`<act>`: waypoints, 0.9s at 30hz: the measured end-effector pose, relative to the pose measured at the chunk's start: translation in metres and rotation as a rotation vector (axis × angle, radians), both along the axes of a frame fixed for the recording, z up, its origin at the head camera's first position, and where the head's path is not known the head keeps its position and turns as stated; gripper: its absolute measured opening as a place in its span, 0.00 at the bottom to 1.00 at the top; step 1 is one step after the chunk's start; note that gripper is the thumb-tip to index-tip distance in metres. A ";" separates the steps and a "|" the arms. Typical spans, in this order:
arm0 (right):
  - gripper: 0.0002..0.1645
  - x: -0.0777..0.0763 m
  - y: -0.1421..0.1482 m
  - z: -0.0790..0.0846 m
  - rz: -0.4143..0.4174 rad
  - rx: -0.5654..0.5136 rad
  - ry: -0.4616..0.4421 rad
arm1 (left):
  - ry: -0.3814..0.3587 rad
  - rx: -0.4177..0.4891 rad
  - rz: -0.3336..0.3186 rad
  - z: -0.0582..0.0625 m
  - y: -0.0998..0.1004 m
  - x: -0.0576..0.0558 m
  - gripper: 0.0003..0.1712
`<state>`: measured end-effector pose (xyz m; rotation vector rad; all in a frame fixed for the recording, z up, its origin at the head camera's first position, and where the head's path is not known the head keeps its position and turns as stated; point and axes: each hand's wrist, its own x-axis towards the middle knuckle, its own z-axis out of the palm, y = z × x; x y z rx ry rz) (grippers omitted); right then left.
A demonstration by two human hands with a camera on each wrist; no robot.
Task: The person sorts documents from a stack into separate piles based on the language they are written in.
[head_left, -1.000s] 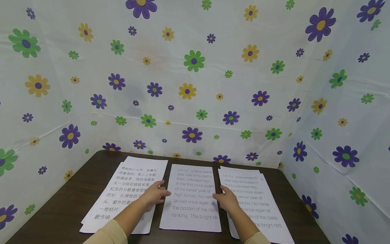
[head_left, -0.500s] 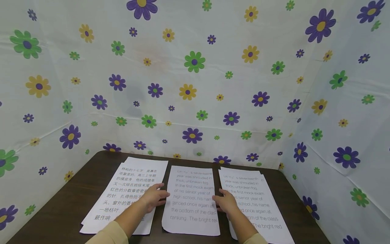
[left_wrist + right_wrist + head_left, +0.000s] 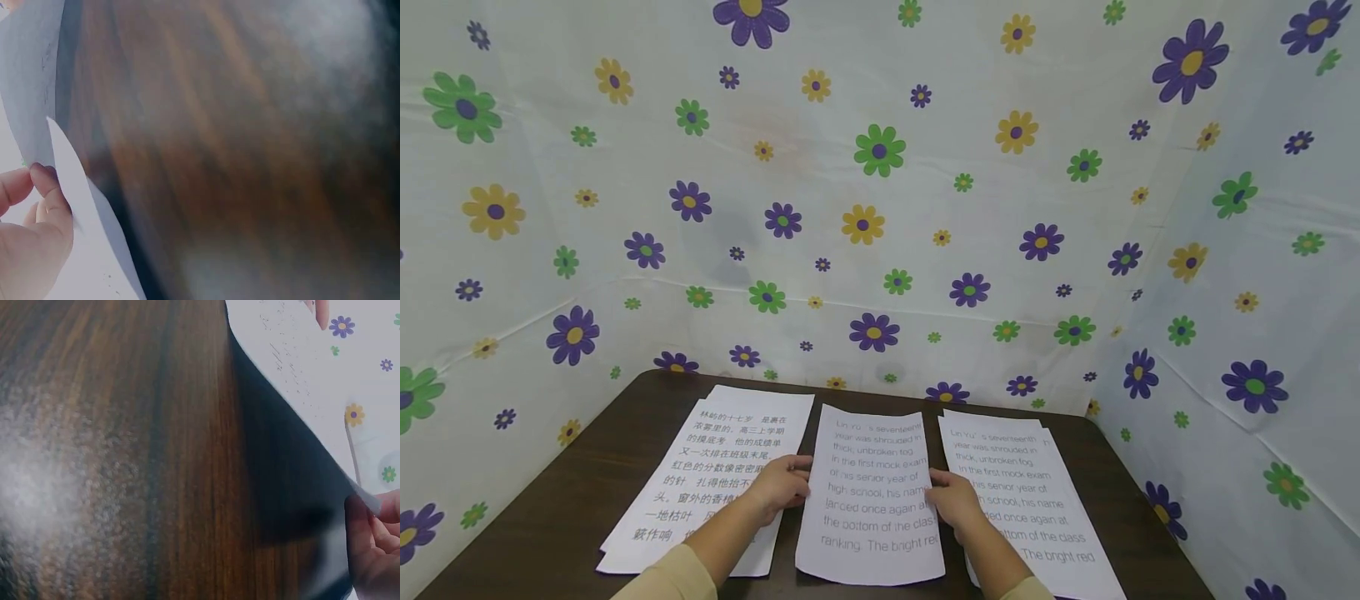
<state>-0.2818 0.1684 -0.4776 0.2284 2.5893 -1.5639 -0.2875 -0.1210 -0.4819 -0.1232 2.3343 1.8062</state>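
Note:
In the head view a white sheet of paper [image 3: 868,504] with printed English text is held between both hands, its surface bowed. My left hand [image 3: 780,490] pinches its left edge, and my right hand [image 3: 957,500] pinches the right edge. The right wrist view shows the sheet [image 3: 290,369] raised over the table with a dark shadow below; thumb and fingers of the right hand [image 3: 375,547] grip its edge. The left wrist view has the left hand [image 3: 34,228] at the sheet's edge [image 3: 31,81], above other white paper.
To the left lies a pile of papers [image 3: 685,467] printed in Chinese characters, partly under the left forearm. A pile of English-text papers [image 3: 1037,500] lies at right. Both sit on a dark wooden table [image 3: 542,500], with a flower-patterned curtain [image 3: 880,242] around it.
The middle sheet lay flat a second ago; its bottom corner then lifted, and now it is raised and bowed. Both hands have closed on its edges with little movement.

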 end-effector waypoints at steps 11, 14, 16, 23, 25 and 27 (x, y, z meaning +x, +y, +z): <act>0.30 -0.003 0.000 0.002 -0.033 -0.053 0.041 | 0.068 0.029 0.048 0.007 -0.004 -0.002 0.39; 0.30 -0.004 0.001 0.004 -0.050 -0.073 0.057 | 0.088 0.046 0.063 0.010 -0.005 -0.004 0.39; 0.31 -0.004 0.001 0.007 -0.057 -0.081 0.064 | 0.096 0.057 0.067 0.012 -0.005 -0.005 0.39; 0.31 -0.002 0.002 0.022 -0.067 -0.121 0.089 | 0.124 0.096 0.071 0.021 -0.004 -0.004 0.39; 0.31 -0.002 0.002 0.027 -0.070 -0.127 0.091 | 0.126 0.095 0.079 0.023 -0.003 -0.004 0.39; 0.31 -0.002 0.002 0.031 -0.075 -0.127 0.095 | 0.137 0.093 0.077 0.026 -0.003 -0.005 0.39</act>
